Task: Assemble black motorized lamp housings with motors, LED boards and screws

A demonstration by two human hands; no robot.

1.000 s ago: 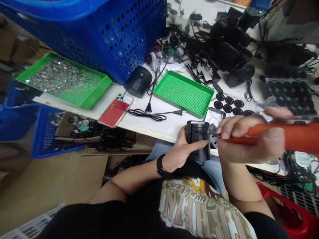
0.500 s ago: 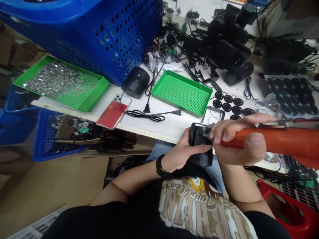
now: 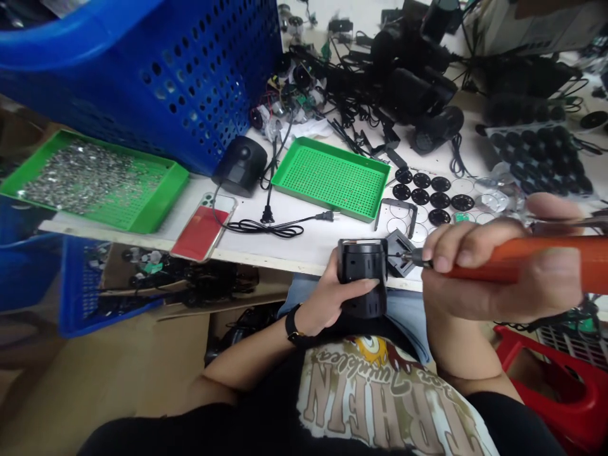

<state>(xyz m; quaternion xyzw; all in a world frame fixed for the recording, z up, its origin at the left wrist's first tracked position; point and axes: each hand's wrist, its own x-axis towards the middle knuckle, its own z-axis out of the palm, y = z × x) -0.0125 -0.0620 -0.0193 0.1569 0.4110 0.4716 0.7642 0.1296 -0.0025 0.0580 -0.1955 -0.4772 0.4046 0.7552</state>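
My left hand (image 3: 325,301) is wrapped round a black plastic housing (image 3: 361,269) at the table's front edge, thumb lying across its face. My right hand (image 3: 475,288) grips an orange electric screwdriver (image 3: 591,263), pointing left. Its bit is just right of the housing; whether the tip touches it I cannot tell. Behind the bit, a dark square plastic part (image 3: 398,244) lies on the table edge. A thin black frame (image 3: 412,218) and several black perforated discs (image 3: 420,197) are just beyond.
A green tray (image 3: 280,180) stands mid-table; another green tray (image 3: 159,206) holds many small metal parts. A blue basket (image 3: 209,82) rises behind. A corded black device (image 3: 242,166) and a red-backed phone (image 3: 198,231) lie at left. Black cables and housings (image 3: 411,88) are heaped behind. A red stool (image 3: 565,373) is at right.
The screwdriver has drawn back to the right, its bit off the housing's face. The housing has turned more upright and shifted left in view. The square plastic part now shows beside it.
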